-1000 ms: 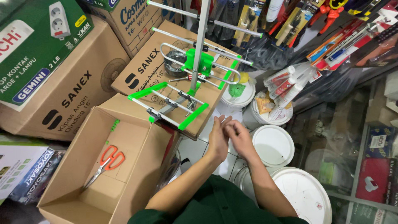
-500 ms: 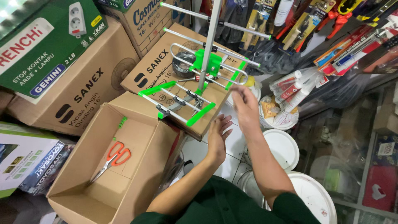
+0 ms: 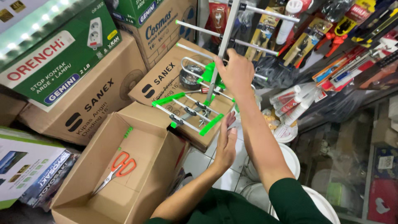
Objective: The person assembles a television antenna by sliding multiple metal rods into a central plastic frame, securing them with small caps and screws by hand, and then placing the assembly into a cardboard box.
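Note:
A metal aerial (image 3: 215,79) with silver rods and green plastic end pieces stands upright on a brown box (image 3: 166,85). My right hand (image 3: 237,74) is closed around its central mast, about halfway up. My left hand (image 3: 226,143) hangs open just below the aerial's lower green-tipped rods, fingers pointing up, holding nothing. Both sleeves are dark green.
An open cardboard box (image 3: 74,195) at lower left holds orange-handled scissors (image 3: 118,168). Stacked fan and socket boxes (image 3: 62,58) fill the left. White buckets (image 3: 290,161) stand at lower right. Packaged tools (image 3: 344,45) hang at the back right.
My right hand rose from beside the left and took hold of the aerial's mast. The left hand stayed low and opened.

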